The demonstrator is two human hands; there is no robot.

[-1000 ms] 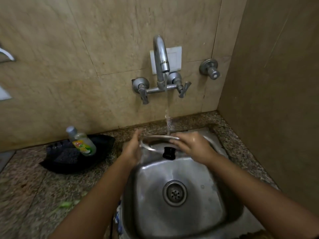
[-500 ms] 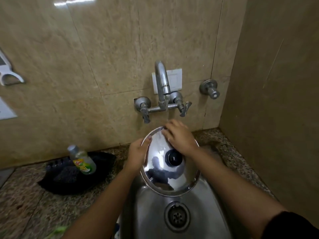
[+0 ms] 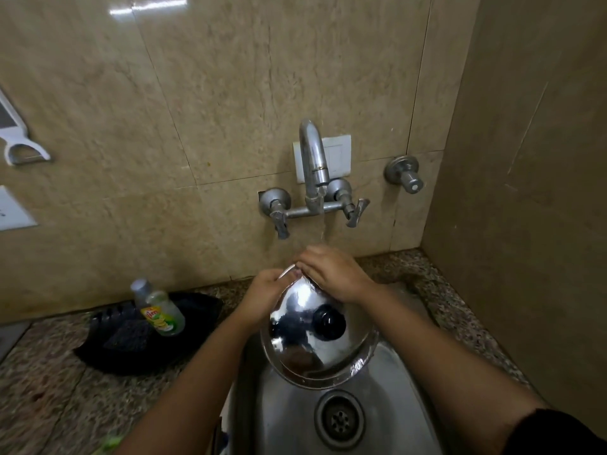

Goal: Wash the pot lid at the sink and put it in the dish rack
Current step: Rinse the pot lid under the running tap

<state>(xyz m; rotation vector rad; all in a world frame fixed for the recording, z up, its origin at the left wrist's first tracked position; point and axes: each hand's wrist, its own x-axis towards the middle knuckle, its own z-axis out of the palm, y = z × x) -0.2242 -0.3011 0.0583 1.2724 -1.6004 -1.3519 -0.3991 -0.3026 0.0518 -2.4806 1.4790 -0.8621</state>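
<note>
Pot lid point(image 3: 305, 336), shiny steel w/ a black knob point(image 3: 328, 322) at its centre, is held tilted over the far part of the sink point(image 3: 394, 405), domed top facing the camera, near rim low, far rim up under the tap point(image 3: 313, 159). Left hand point(image 3: 262, 297) is closed on the lid's far-left rim, fingers curled round the edge, thumb on the top face. Right hand point(image 3: 331, 274) lies over the far rim, fingers bent and pressed on the metal, fingertips meeting the left hand's at the top edge; it's gripping/rubbing the rim, can't tell which. A thin stream of water point(image 3: 323, 229) drops from the spout onto the right hand's knuckles. Lid's near rim looks wet, w/ bright highlights on its right side. Drain point(image 3: 340, 420) sits in the sink bottom, just near of the lid. On the granite counter point(image 3: 49, 389) left of the sink: a black tray point(image 3: 98, 349) w/ a dark scrubber point(image 3: 126, 333) in it & a clear soap bottle point(image 3: 157, 307), yellow label, leaning in the tray. Wall behind is beige tile point(image 3: 213, 93); a white switch plate point(image 3: 338, 156) is behind the spout, a separate valve point(image 3: 405, 174) to the right of the tap. Dark sleeve point(image 3: 565, 435) shows at the right forearm, near-right corner.
</note>
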